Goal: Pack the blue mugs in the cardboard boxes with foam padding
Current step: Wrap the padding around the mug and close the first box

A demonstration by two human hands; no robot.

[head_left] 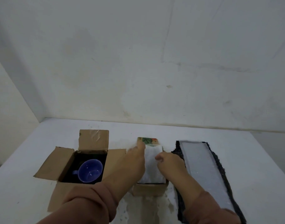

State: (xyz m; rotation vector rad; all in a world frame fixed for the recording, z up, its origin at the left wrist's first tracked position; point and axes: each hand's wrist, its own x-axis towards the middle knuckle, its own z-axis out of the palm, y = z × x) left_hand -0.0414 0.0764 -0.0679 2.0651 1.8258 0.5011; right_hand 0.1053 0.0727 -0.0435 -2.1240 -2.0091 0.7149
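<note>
Left box (66, 160): blue mug (90, 170) inside, flaps open.
Middle box (149, 189): white foam (152, 165) on top.
Left hand (136, 153): fingers flat, together, on the foam.
Right hand (168, 160): fingers curled onto the foam.

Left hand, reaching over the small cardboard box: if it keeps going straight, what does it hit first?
Probably the printed green flap at the box's far end; the left hand points there, though depth is unclear.

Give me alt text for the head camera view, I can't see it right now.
Both hands, left hand and right hand, press white foam padding into a small cardboard box at the centre of a white table. To the left, an open cardboard box holds a blue mug; to the right lies a long foam strip on dark material.
</note>
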